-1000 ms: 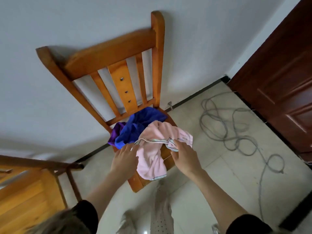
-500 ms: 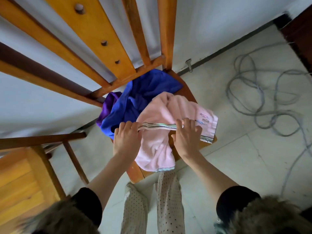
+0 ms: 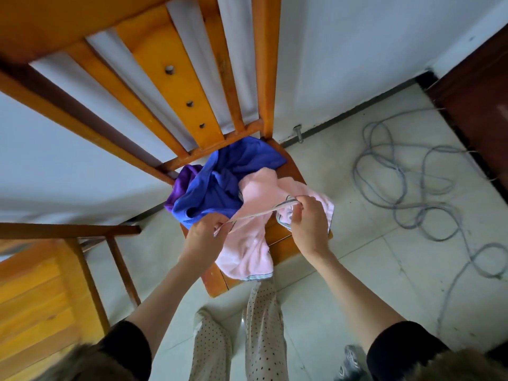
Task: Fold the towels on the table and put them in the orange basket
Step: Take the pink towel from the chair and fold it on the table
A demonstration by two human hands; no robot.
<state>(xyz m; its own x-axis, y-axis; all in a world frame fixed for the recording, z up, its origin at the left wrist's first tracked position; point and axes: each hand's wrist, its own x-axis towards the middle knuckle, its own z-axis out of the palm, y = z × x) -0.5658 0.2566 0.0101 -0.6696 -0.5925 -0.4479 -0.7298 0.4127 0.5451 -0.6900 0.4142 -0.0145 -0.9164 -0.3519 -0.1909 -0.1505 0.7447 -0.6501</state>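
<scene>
**Pink towel taken up by its striped hem**

The striped hem of the pink towel (image 3: 247, 243) is pinched at two spots: by the left hand (image 3: 204, 237) near the seat's front edge, and by the right hand (image 3: 309, 224) toward its right edge. The hem is stretched taut between them, presumably so the cloth can be lifted and squared for folding. The rest of the towel lies crumpled on the chair seat (image 3: 277, 251), spilling over the front edge. A blue towel (image 3: 220, 185) and a purple towel (image 3: 182, 182) are heaped at the seat's back, against the backrest. No orange basket is in view.
</scene>
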